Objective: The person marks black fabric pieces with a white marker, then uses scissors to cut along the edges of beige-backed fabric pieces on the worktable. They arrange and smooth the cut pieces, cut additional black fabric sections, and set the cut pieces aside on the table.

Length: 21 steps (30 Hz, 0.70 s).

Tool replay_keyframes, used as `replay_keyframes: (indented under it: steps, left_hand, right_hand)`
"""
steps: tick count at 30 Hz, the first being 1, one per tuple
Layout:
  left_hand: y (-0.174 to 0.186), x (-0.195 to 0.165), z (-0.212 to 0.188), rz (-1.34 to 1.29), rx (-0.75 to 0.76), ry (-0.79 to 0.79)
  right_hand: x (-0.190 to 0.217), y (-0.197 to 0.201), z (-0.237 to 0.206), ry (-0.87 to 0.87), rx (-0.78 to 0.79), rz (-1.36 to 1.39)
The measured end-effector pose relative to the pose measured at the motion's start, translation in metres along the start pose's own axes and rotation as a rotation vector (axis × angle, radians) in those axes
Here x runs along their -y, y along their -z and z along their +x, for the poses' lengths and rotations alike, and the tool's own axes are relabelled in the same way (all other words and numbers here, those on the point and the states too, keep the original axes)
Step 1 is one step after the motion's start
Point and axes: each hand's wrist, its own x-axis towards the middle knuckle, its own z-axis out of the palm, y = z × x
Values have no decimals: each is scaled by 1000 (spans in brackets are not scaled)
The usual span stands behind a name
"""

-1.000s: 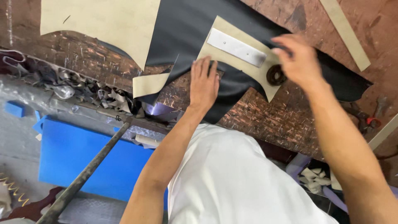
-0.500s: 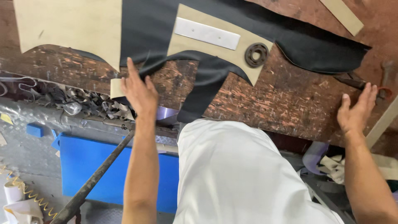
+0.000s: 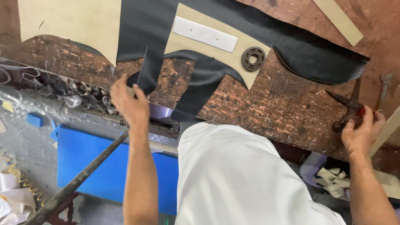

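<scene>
My right hand point(image 3: 360, 131) grips the dark scissors point(image 3: 348, 109) at three o'clock on the scarred worktop point(image 3: 271, 108). My left hand point(image 3: 129, 104), fingers curled, pinches the black leather point(image 3: 200, 79) flap at nine o'clock, below the tan pattern point(image 3: 196, 43).

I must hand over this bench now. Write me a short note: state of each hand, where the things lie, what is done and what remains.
Left hand: at the bench's near edge, touching the hanging tip of the black sheet.
Right hand: closing on the scissors at the right; lift not confirmed.
Tan pattern lies on the black sheet, weighted by a white bar and a bearing ring.
Done: pattern placed, weighted.
Left: sheet around the pattern looks uncut.
</scene>
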Motion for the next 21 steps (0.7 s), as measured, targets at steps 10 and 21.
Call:
replay_keyframes:
  steps: [10, 21]
  left_hand:
    - [-54, -58, -63, 12, 31, -44]
    - [-61, -24, -49, 53, 185, -79]
  right_hand:
    - [8, -15, -40, -205, 66, 60]
    - [29, -22, -39, -493, 154, 412]
